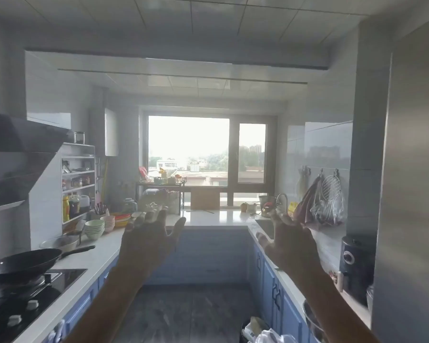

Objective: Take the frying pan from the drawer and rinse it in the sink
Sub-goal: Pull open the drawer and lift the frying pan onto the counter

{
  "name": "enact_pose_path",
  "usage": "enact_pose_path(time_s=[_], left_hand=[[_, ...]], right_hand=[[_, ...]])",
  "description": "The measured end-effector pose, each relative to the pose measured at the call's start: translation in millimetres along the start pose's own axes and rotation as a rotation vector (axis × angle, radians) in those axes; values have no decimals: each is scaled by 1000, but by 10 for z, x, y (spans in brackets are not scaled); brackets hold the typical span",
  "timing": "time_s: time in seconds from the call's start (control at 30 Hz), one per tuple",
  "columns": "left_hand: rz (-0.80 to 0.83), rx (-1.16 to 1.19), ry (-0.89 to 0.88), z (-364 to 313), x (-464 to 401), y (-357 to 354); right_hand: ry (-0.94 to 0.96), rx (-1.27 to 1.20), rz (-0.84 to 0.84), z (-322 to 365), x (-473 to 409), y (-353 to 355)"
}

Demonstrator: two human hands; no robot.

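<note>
- Head view takes in a narrow kitchen with blue cabinets (270, 280) below white counters, ending at a bright window (188, 149).
- Left of the window, low in the frame, a gas stove (35, 290) carries a black frying pan (22, 264), handle aimed toward the window.
- Right of the window, a sink (265, 227) is set in the counter under a curved faucet (281, 198).
- Below the window, the left hand (146, 243) is raised with fingers spread, released, touching nothing.
- Beside it, the right hand (287, 246) is likewise splayed, empty, in front of the sink.
</note>
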State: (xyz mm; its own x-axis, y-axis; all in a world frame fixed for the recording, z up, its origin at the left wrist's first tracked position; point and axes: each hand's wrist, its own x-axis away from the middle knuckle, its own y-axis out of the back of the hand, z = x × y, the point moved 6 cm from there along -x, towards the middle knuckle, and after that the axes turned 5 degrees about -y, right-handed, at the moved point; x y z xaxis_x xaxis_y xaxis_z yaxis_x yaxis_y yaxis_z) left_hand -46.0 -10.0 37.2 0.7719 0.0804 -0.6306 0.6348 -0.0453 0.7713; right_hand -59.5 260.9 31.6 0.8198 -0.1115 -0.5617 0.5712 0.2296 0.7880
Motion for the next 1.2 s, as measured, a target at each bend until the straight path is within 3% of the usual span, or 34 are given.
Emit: enact_pose_path(time_s=[0.33, 0.67, 0.87, 1.2], left_hand=[[-5, 20, -2, 432, -1213, -1185], [-45, 24, -13, 1179, -3293, -2334], [5, 58, 0, 1293, -4321, -3454], [119, 117, 13, 918, -6420, -5530]], right_hand=[[4, 25, -46, 274, -1154, -1166], [-53, 15, -24, 944, -3049, -2470], [-75, -26, -11, 1052, -4168, -3424], [-63, -69, -26, 558, -6495, -5103]])
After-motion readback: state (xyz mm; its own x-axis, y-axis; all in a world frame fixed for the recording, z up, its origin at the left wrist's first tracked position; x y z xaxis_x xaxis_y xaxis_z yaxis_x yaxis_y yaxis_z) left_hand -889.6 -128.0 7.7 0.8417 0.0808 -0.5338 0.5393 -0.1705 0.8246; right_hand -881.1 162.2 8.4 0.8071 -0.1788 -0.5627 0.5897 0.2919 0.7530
